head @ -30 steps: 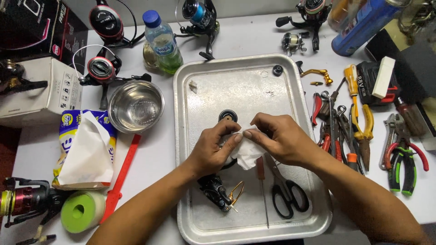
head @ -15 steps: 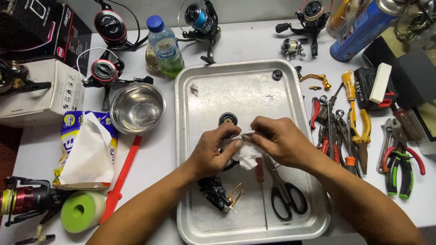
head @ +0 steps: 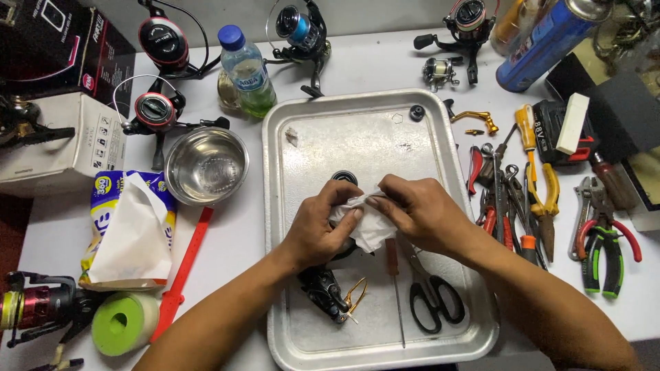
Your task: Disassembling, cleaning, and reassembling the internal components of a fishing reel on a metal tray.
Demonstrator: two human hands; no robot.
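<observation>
Both hands meet at the centre of the frame over a metal tray [head: 302,137]. The left hand [head: 317,230] and the right hand [head: 416,213] are each closed around a crumpled white tissue [head: 364,227], fingers curled tight on it; whatever the tissue wraps is hidden. A small black round part [head: 344,176] lies on the tray just above the hands. Below the left hand, in the lower part of the tray, rests a dark reel body [head: 323,288] with a thin gold-coloured wire piece beside it. A screwdriver [head: 395,282] and black-handled scissors [head: 433,302] lie side by side in the lower right of the tray.

Left of the tray stand a steel bowl [head: 206,165] and an open tissue packet [head: 127,227]. A water bottle [head: 247,72] stands at upper centre-left. Pliers and other hand tools [head: 536,199] lie in a row at the right of the frame, off the tray.
</observation>
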